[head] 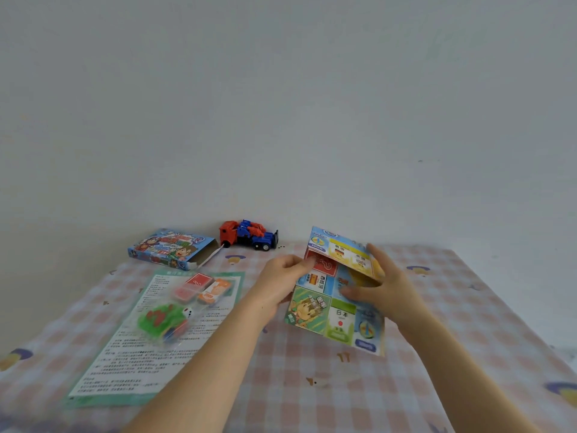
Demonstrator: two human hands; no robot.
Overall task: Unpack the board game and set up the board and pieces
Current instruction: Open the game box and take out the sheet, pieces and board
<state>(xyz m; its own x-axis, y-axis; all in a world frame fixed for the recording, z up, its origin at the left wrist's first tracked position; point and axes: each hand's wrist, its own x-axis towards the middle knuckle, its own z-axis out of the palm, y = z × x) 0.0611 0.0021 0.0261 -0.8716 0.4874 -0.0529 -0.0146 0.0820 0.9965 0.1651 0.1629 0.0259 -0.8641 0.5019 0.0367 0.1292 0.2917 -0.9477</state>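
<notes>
The folded paper game board (338, 303), with squares reading 日本 and 西班牙, is held above the table (312, 401), left hand (282, 284) pinching its left edge, right hand (382, 287) gripping the raised flap. Left, bagged pieces (164, 320) and cards (204, 289) lie on the instruction sheet (131, 354); the opened game box (171, 248) lies behind.
</notes>
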